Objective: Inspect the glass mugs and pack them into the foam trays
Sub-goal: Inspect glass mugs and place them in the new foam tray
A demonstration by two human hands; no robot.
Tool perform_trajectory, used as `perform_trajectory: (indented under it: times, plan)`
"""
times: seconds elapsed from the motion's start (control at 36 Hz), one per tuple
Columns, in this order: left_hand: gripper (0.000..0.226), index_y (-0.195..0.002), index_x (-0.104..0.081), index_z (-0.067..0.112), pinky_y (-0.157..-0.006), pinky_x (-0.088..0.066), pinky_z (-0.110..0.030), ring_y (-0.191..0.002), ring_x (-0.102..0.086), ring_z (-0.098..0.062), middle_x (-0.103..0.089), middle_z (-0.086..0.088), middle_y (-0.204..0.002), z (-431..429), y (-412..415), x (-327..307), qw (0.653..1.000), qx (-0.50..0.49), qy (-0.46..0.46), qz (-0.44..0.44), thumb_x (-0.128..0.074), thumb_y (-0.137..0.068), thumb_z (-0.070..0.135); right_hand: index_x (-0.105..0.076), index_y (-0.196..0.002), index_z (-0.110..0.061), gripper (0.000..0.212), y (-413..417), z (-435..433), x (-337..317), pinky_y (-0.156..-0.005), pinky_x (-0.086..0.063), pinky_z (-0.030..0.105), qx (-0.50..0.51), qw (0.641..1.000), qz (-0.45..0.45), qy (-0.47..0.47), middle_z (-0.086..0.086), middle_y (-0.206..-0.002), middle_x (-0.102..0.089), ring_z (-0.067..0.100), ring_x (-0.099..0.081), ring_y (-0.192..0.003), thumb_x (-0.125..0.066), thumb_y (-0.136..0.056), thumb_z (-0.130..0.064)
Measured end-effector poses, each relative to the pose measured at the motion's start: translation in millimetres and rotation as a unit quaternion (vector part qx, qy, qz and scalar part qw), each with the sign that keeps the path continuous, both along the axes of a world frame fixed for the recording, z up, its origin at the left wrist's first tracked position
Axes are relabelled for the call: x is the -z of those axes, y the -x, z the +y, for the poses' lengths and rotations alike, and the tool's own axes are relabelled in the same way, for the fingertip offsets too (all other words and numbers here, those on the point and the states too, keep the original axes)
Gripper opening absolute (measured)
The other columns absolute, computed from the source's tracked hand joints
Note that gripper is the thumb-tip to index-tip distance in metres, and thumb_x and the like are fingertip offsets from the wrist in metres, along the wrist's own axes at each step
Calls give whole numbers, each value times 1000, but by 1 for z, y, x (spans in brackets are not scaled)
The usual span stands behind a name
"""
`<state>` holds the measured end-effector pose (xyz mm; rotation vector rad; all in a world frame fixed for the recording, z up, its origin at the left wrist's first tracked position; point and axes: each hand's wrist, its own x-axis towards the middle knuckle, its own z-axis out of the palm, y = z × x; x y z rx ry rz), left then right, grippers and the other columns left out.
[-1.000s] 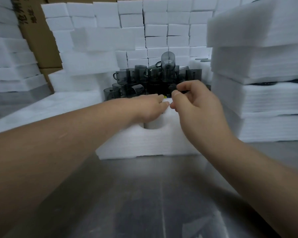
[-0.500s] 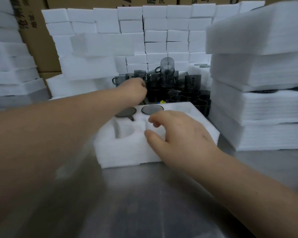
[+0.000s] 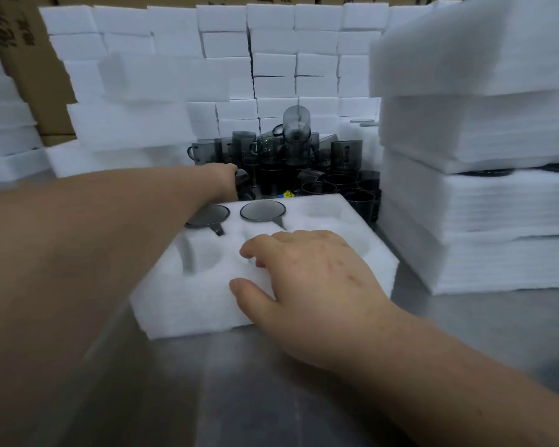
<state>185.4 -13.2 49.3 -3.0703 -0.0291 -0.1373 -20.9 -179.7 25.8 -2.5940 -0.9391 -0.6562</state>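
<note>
Glass mugs (image 3: pixel 296 137) crowd behind the foam tray (image 3: pixel 191 301), where our left hand (image 3: pixel 223 179) reaches, grip hidden, while our relaxed right hand (image 3: pixel 310 275) steadies the tray.

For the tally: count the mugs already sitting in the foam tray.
2: left mug in the back-left pocket, second mug in the back-middle pocket. The right hand may hide another.

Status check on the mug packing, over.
Left hand at mug pile, grip unclear. Right hand rests on foam tray. Two mugs seated, back row. Left forearm overhangs tray.
</note>
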Motion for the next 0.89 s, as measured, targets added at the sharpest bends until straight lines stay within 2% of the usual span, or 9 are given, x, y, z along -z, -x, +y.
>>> perform_trajectory:
  times: [0.08,0.25,0.39,0.5,0.58,0.64,0.72,0.83,0.89]
  plan:
    - [46,-129,-40,12,-83,-47,-38,-107,-54,-33,-56,-14,-121,2,-3,0,998,18,-31,-57,-56,-87,20,-52,-115,-22,38,0,0,0,-91,-28,34,1,1000,0,1,-5,-106,-60,20,-51,-102,-36,-91,-47]
    - [28,-114,-61,12,-72,-45,-33,-101,-58,-31,-61,-12,-114,-2,2,-4,987,23,-111,-116,-49,-89,11,-52,-116,-23,39,2,0,-2,-90,-27,32,-1,1000,4,-3,-6,-107,-60,18,-52,-103,-36,-90,-47]
    - [26,-109,-63,7,-78,-45,-36,-100,-58,-35,-61,-17,-111,-4,7,-14,977,19,-90,-191,-44,-92,12,-52,-116,-23,40,2,0,-2,-92,-27,30,0,1000,16,-2,-6,-109,-60,18,-51,-104,-35,-90,-48]
    - [29,-103,-63,7,-70,-37,-31,-94,-56,-34,-61,-15,-103,-5,27,-38,965,20,37,-260,-39,-94,21,-51,-118,-25,40,2,-1,-3,-82,-26,26,-3,1000,21,-16,-7,-110,-59,15,-51,-104,-37,-90,-48]
    - [26,-86,-63,9,-61,-33,-27,-78,-50,-28,-56,-9,-81,-7,54,-57,940,13,174,-294,-39,-91,19,-46,-127,-28,44,3,-2,-6,-72,-21,24,-3,998,31,-53,-9,-116,-57,12,-49,-102,-38,-89,-48]
    - [22,-76,-60,7,-57,-33,-27,-68,-47,-25,-51,-12,-70,-11,77,-64,911,21,275,-306,-43,-85,18,-42,-133,-28,49,3,-2,-7,-75,-25,24,4,995,28,-91,-9,-119,-54,11,-48,-102,-41,-87,-46]
    - [12,-71,-59,10,-59,-32,-29,-61,-43,-18,-42,-14,-66,-20,117,-67,854,36,417,-310,-50,-76,16,-38,-136,-23,54,1,-2,-7,-76,-23,17,25,982,13,-185,-9,-121,-51,7,-42,-108,-50,-86,-39]
    - [26,-70,-57,-7,-57,-34,-27,-51,-42,-16,-41,-11,-55,-29,164,-58,808,34,497,-314,-57,-74,18,-32,-138,-23,65,-2,-6,-8,-81,-29,17,33,953,37,-300,-15,-116,-43,4,-42,-108,-56,-81,-42]
    - [25,-68,-57,-7,-49,-36,-21,-40,-44,-17,-42,-5,-47,-30,181,-49,792,38,529,-304,-59,-76,17,-28,-140,-25,73,-2,-7,-9,-83,-32,15,13,944,54,-326,-17,-122,-43,1,-41,-111,-55,-77,-50]
